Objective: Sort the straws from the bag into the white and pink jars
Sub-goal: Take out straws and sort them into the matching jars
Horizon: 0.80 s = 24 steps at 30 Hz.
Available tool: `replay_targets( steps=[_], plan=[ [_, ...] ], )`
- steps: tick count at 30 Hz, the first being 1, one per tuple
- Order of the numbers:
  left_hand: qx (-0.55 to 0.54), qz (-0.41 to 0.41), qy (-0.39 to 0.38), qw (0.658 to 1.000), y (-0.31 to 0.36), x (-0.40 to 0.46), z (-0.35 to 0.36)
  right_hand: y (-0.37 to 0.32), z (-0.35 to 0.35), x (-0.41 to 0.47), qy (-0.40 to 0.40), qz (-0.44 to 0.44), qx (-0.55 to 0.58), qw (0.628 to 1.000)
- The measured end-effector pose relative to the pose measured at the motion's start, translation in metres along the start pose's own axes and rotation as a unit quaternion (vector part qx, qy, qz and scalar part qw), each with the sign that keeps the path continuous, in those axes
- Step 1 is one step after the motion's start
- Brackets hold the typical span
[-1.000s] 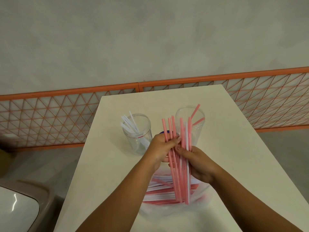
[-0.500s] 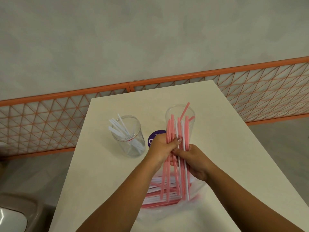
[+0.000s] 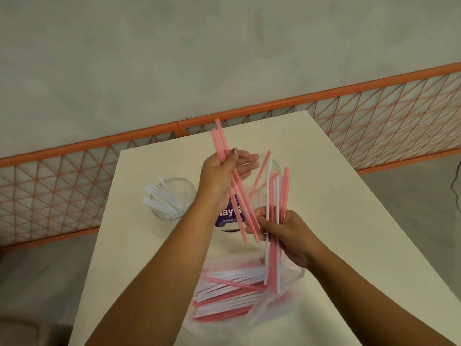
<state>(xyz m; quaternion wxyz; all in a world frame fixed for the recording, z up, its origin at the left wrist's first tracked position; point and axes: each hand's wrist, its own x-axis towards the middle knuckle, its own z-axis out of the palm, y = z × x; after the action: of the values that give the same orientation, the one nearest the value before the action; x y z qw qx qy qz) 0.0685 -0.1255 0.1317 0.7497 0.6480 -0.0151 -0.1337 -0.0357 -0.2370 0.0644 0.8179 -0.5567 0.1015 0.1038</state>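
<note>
Jar [image 3: 172,211] holds white straws [image 3: 159,202]; bag [image 3: 249,318] holds mixed straws [image 3: 229,295].

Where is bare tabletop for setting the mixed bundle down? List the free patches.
Free: the table right of the pink-straw jar and right hand; also the near-left strip below the white-straw jar. Crowded: the centre, with the left hand, purple label and straw bag.

We only get one view here, a wide-angle cam on the person's head, looking forward and down over the table [image 3: 336,196]. We're close in: both forearms come up from the bottom edge, and the left hand [image 3: 224,176] and right hand [image 3: 289,233] sit mid-frame. Farther out we catch the orange fence [image 3: 374,108] and floor. Nothing overlaps with a second view.
</note>
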Motion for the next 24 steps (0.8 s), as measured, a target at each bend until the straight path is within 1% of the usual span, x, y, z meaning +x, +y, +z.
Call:
replay_targets(
  steps=[4, 7, 10, 13, 16, 19, 22, 24],
  plan=[
    [-0.06, 0.083, 0.037, 0.994, 0.029, 0.024, 0.01, 0.002, -0.004, 0.002, 0.029, -0.023, 0.026, 0.999],
    [-0.099, 0.176, 0.054, 0.978, 0.039, 0.038, 0.015, 0.003, -0.009, 0.003, 0.037, -0.016, 0.025, 0.999],
    [-0.048, 0.235, 0.078, 0.968, 0.027, 0.045, 0.021, 0.004, -0.015, 0.003, 0.032, -0.002, 0.041, 0.999],
    [0.041, 0.229, 0.085, 0.969, -0.002, 0.048, 0.025, 0.003, -0.016, 0.003, 0.02, 0.013, 0.059, 0.998],
    [0.078, 0.196, 0.073, 0.975, -0.023, 0.046, 0.027, 0.002, -0.014, 0.005, 0.004, 0.019, 0.089, 0.996],
    [0.113, 0.169, 0.068, 0.977, -0.034, 0.042, 0.028, 0.002, -0.013, 0.005, 0.006, 0.016, 0.12, 0.993],
    [0.164, 0.152, 0.066, 0.972, -0.042, 0.041, 0.023, 0.003, -0.014, 0.005, 0.001, 0.005, 0.13, 0.991],
    [0.206, 0.16, 0.066, 0.963, -0.046, 0.039, 0.017, 0.004, -0.012, 0.005, -0.011, -0.001, 0.12, 0.993]
  ],
)
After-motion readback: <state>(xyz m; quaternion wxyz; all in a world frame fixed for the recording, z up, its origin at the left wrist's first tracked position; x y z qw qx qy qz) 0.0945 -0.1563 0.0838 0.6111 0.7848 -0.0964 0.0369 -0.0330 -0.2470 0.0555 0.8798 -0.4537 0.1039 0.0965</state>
